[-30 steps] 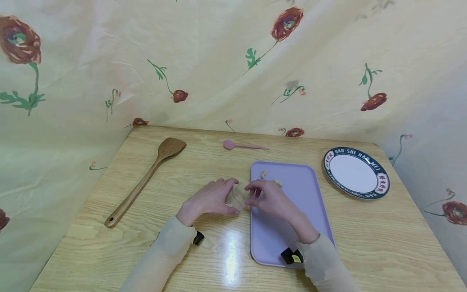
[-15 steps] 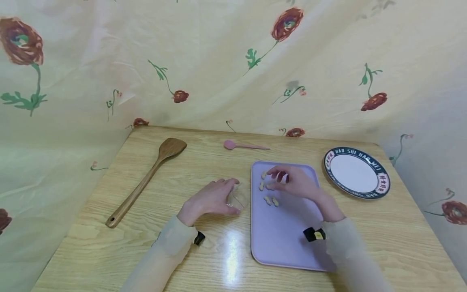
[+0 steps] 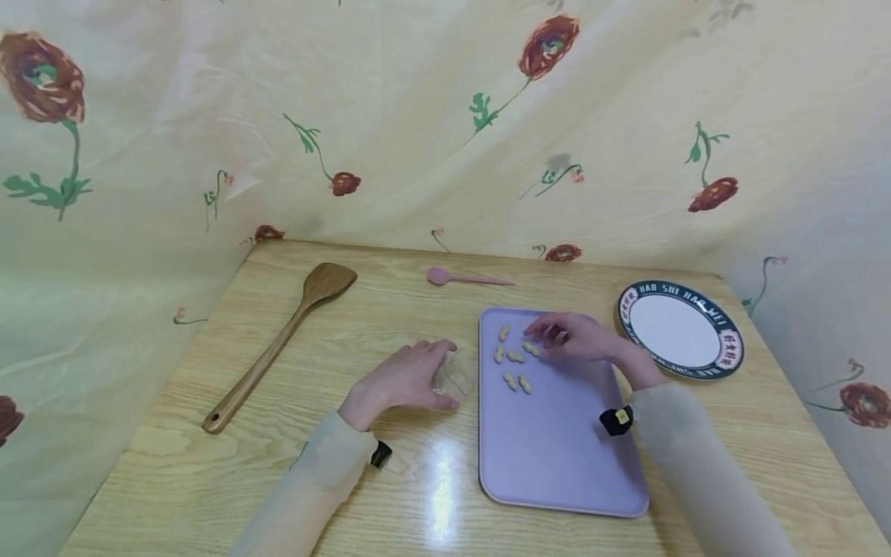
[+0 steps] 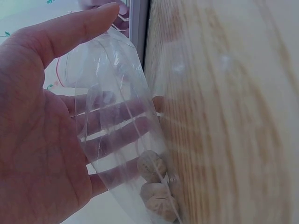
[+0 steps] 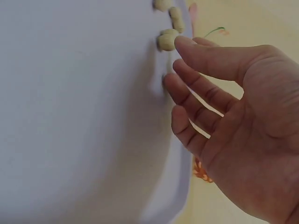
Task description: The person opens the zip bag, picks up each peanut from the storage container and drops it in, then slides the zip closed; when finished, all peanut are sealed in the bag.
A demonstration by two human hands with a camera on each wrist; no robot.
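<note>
A clear plastic bag (image 3: 452, 377) stands on the table left of the tray, and my left hand (image 3: 407, 381) holds it with thumb and fingers curved around its sides. Through the film in the left wrist view, unshelled peanuts (image 4: 159, 200) show at the bottom of the bag. Several more peanuts (image 3: 515, 357) lie spread over the upper left of a purple tray (image 3: 557, 456). Over the tray's upper right is my right hand (image 3: 578, 338), its fingers loosely bent and holding nothing visible. Its thumb tip is close to one peanut (image 5: 167, 40) in the right wrist view.
On the left lies a long wooden spatula (image 3: 281, 338). A small pink spoon (image 3: 438, 276) rests behind the tray. At the right stands a white plate (image 3: 671, 330) with a dark lettered rim. Flowered cloth (image 3: 418, 139) rises behind the table.
My right hand has moved from the bag's mouth out over the tray and rightward, and more peanuts show on the tray. The left hand has stayed at the bag.
</note>
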